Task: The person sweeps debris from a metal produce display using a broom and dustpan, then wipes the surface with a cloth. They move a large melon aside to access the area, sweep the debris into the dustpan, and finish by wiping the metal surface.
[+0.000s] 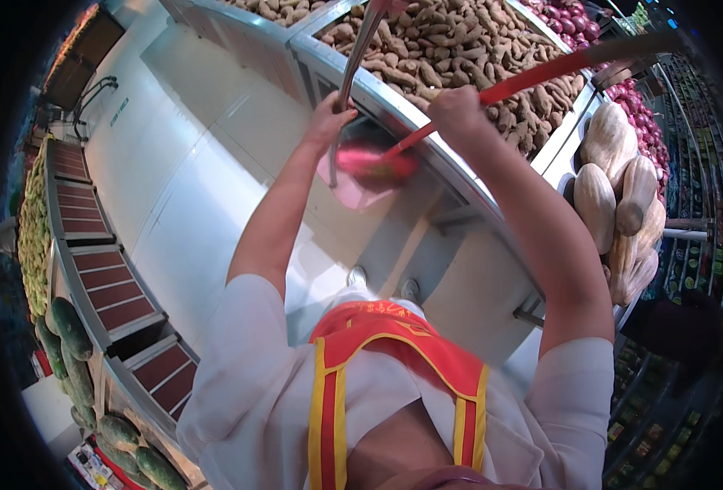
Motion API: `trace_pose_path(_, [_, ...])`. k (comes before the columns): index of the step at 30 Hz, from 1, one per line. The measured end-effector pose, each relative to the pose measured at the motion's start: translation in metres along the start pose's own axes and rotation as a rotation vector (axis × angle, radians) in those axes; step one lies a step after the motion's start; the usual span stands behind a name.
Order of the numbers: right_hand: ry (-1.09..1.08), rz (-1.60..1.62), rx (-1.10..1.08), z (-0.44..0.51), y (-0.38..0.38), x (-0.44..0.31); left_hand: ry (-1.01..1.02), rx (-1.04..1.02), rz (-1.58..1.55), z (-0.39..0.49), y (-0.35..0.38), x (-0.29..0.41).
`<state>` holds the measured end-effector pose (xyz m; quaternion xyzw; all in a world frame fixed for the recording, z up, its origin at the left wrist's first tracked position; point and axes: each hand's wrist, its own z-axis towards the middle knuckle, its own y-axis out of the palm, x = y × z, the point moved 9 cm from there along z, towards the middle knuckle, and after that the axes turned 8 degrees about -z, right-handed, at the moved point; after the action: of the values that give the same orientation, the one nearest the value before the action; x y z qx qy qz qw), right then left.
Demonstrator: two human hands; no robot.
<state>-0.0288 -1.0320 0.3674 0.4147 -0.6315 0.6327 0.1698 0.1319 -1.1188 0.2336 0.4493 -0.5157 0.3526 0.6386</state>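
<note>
My left hand [329, 122] is closed around the metal handle [361, 49] of a long-handled pink dustpan [355, 193], which is down at the floor beside the produce stand. My right hand [459, 116] grips the red pole [533, 79] of a broom. The broom's head [378, 162], pink-red and blurred, is over the dustpan. Whether any dirt lies in the pan is hidden by the broom head and the blur.
Close ahead runs a metal-edged produce stand [392, 101] heaped with brown tubers [441, 49]. Pale squashes [618, 196] and red onions [637, 116] lie to the right. On the left, another stand [116, 288] carries green gourds [70, 331]. Tiled floor [184, 159] lies between.
</note>
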Motion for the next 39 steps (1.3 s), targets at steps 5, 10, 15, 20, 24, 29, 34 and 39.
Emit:
trace_pose_path(5, [0.054, -0.393, -0.042, 0.034, -0.024, 0.013, 0.031, 0.01, 0.016, -0.002, 0.015, 0.024])
trace_pose_path(10, [0.072, -0.217, -0.025, 0.044, -0.072, 0.085, 0.074, -0.048, 0.019, -0.004, 0.037, 0.058])
trace_pose_path(15, [0.133, -0.246, -0.049, 0.042, -0.116, 0.123, 0.122, -0.185, 0.002, -0.001, 0.072, 0.098])
trace_pose_path(20, [0.153, -0.286, 0.075, 0.036, -0.177, 0.153, 0.386, -0.199, 0.171, 0.0, 0.067, 0.114])
trace_pose_path(24, [0.168, -0.426, 0.218, 0.004, -0.201, 0.194, 0.29, -0.371, -0.113, -0.008, 0.121, 0.127])
trace_pose_path(29, [0.222, -0.371, 0.197, 0.035, -0.232, 0.175, 0.195, -0.227, -0.241, -0.001, 0.05, 0.108])
trace_pose_path(34, [0.231, -0.397, 0.093, 0.015, -0.219, 0.208, 0.194, -0.229, -0.091, 0.008, 0.066, 0.116])
trace_pose_path(39, [0.235, -0.393, 0.103, 0.012, -0.221, 0.212, 0.249, -0.202, -0.088, 0.013, 0.06, 0.116])
